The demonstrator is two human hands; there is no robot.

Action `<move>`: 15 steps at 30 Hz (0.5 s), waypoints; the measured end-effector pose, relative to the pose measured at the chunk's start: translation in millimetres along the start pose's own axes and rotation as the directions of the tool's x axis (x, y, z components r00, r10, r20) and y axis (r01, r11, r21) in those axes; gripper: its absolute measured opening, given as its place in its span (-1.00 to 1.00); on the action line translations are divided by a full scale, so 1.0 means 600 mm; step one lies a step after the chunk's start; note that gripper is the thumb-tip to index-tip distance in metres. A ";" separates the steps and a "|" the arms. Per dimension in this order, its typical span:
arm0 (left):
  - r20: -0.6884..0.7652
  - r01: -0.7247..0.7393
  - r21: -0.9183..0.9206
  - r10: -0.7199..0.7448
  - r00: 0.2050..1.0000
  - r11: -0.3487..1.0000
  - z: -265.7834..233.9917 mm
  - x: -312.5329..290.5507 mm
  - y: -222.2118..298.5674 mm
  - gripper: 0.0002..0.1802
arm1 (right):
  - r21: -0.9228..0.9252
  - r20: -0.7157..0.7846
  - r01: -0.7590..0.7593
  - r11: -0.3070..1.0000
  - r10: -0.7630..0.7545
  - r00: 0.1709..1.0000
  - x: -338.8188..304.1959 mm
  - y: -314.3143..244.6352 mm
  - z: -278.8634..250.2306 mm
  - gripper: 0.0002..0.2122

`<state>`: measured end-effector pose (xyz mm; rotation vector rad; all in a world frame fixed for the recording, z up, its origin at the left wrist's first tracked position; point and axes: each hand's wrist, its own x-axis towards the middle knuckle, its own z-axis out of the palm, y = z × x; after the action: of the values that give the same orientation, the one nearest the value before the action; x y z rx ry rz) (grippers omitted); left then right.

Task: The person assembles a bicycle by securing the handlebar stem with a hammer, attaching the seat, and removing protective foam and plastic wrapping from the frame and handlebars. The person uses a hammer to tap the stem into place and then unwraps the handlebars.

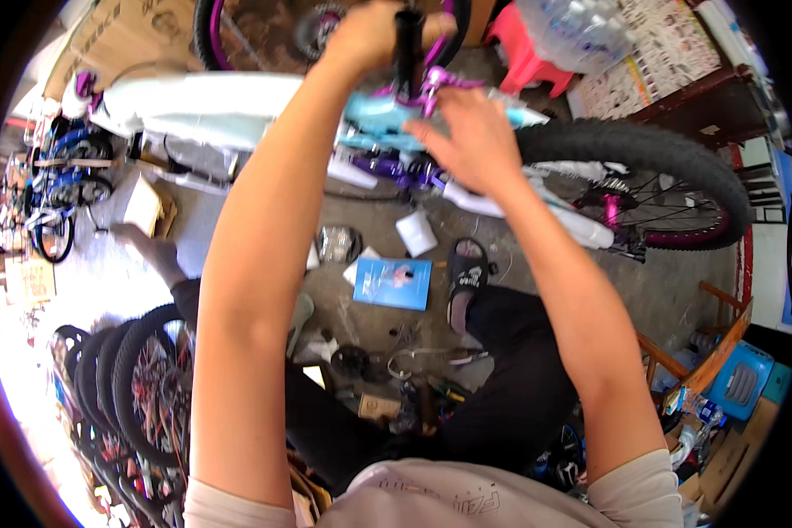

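A bicycle with a light blue and white frame (383,119) lies across the far side. Its black handlebar grip (407,57) points up, with a purple brake lever (444,81) beside it. My left hand (370,37) reaches in behind the grip, which hides most of its fingers. Just below the brake lever, my right hand (477,141) rests over the frame. Its thumb is spread away from the fingers, and the fingertips are by the lever. To the right of that hand is a wheel with a black knobbly tyre (634,141) and a purple rim.
On the floor between my legs lie a blue booklet (392,282), a white paper piece (416,234) and scattered small parts. Several tyred wheels (132,378) stand at left, beyond them small blue bikes (70,167). A pink stool (524,57) holds wrapped bottles (576,31).
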<state>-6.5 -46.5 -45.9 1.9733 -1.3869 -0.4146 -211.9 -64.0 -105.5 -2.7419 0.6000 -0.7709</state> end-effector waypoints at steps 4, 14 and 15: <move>-0.566 -0.140 -0.227 -0.013 0.825 0.964 -0.015 -0.181 -0.054 -0.61 | -0.076 0.027 -0.015 0.997 0.018 0.999 0.002 0.007 0.010 -0.48; 0.183 0.946 -0.060 -0.928 0.324 0.318 0.471 -0.897 -0.258 -0.59 | -0.008 0.068 -0.042 0.999 0.043 0.997 -0.001 -0.004 0.001 -0.51; 0.351 0.951 0.085 -0.902 0.251 0.298 0.500 -0.944 -0.240 -0.55 | -0.024 0.083 -0.046 0.999 0.048 0.995 0.000 -0.004 0.002 -0.50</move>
<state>-303.2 397.6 -428.6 2.4837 -0.0577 -1.4233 -210.3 -61.7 -105.8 -2.7540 0.6567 -0.6398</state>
